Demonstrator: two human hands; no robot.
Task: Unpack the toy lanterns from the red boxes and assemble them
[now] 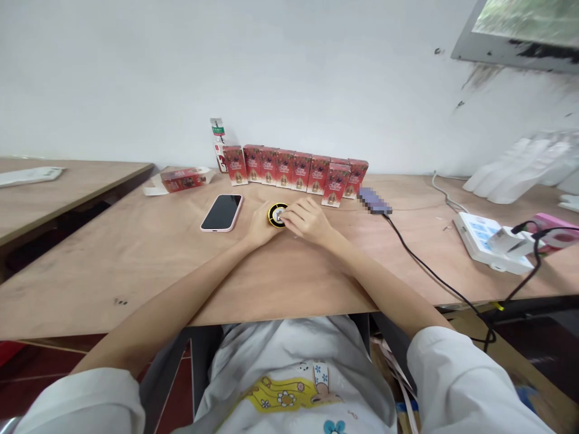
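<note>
We log both hands meeting at mid-table (pixel 136 259) on a small round disc (pixel 276 214), black with a yellow ring and a pale centre, lying flat on the wood. The left hand (pixel 261 226) is curled against the disc's left edge; we cannot tell whether it grips. The right hand (pixel 308 220) is bent over, fingertips closed on the disc's right side. A phone (pixel 221 213) lies face up just left. A row of red boxes (pixel 294 170) stands upright behind, near the wall.

White short-sleeved shirt (pixel 289 355), cartoon print (pixel 283 395).
</note>
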